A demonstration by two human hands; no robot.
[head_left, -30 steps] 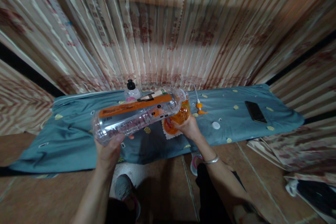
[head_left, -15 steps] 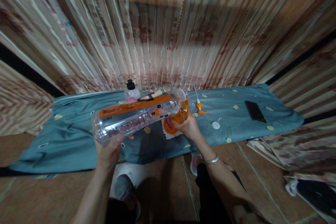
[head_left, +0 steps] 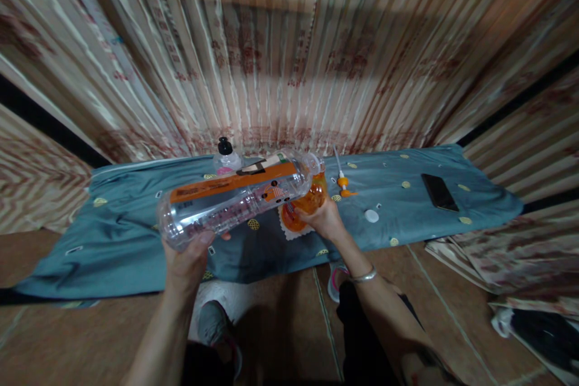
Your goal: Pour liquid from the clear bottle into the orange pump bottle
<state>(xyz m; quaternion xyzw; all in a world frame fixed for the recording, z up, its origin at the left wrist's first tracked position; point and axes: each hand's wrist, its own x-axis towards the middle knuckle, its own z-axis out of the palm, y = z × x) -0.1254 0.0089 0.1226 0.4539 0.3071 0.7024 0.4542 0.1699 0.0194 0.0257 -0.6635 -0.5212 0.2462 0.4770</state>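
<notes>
My left hand (head_left: 187,259) grips the base end of a large clear plastic bottle (head_left: 235,199) with an orange and dark label. This bottle is tilted almost flat, its neck to the right. Its mouth meets the neck of a smaller bottle (head_left: 318,190) that has orange liquid in it. Around that smaller bottle my right hand (head_left: 328,220) is closed, a silver bangle on the wrist. Below it shows a scalloped white cloth or mat (head_left: 289,235). Just right lies an orange pump top (head_left: 344,183) with a white tube.
A small clear bottle with a black cap (head_left: 225,146) stands behind the large bottle. To the right lie a round white cap (head_left: 371,216) and a dark phone (head_left: 439,192). Teal patterned fabric (head_left: 113,235) covers the surface. Pleated curtains (head_left: 271,72) hang behind and at the sides.
Hardly anything differs. Both hands keep hold of the two bottles in the same joined, tilted position.
</notes>
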